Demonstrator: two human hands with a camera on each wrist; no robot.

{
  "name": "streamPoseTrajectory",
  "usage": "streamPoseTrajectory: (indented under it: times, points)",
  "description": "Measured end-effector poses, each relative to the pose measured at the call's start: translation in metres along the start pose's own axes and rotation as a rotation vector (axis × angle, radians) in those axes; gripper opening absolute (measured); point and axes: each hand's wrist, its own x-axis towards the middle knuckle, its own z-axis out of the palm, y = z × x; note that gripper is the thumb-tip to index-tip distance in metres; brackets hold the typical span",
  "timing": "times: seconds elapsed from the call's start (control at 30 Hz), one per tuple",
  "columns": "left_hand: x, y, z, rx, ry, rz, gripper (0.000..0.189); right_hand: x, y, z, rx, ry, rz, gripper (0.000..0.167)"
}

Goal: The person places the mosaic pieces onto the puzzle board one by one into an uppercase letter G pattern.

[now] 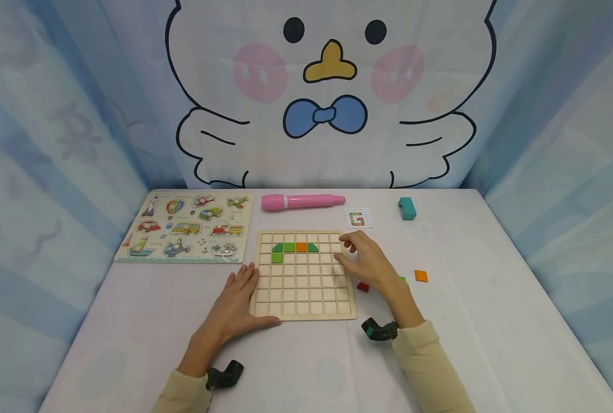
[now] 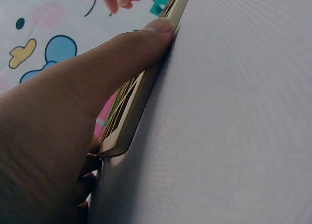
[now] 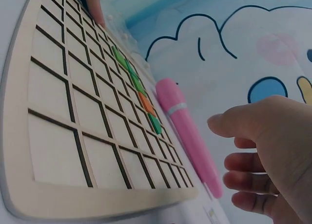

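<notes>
A wooden grid board (image 1: 301, 295) lies flat, with a row of dark green rounded tiles (image 1: 312, 248), a light green square (image 1: 289, 247) and an orange square (image 1: 301, 247) in its upper part. Another light green square (image 1: 277, 258) sits below the row's left end. My left hand (image 1: 234, 307) rests at the lower left corner, fingers along the left side and thumb (image 2: 156, 31) on the near edge. Above the board's right edge hovers my right hand (image 1: 366, 261); its fingers are loosely bent, thumb apart from them, holding nothing visible in the right wrist view.
Loose red (image 1: 363, 287), green (image 1: 402, 279) and orange (image 1: 421, 276) tiles lie right of the board, the green one partly hidden by my wrist. Behind are a pink pen-shaped object (image 1: 306, 201), a pattern card (image 1: 358, 218) and a teal block (image 1: 406, 209). A picture puzzle (image 1: 187, 241) lies left.
</notes>
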Motion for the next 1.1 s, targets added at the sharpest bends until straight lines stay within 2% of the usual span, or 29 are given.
streamPoseTrajectory:
  times: [0.27,0.57,0.8,1.1]
  points:
    - [0.0,-0.002,0.001,0.001,0.007,0.006,0.125,-0.003,0.014,-0.007,0.022,-0.066,0.065,0.049]
    - [-0.001,-0.001,0.001,-0.001,0.007,0.003,0.126,-0.003,0.031,-0.01,0.056,-0.157,0.193,0.051]
    - [-0.001,-0.001,0.0,0.002,0.013,0.005,0.125,-0.003,0.038,-0.011,0.068,-0.212,0.21,0.051]
    - [-0.002,-0.001,0.0,-0.005,0.014,0.009,0.126,-0.007,0.043,-0.021,0.028,-0.265,0.212,0.033]
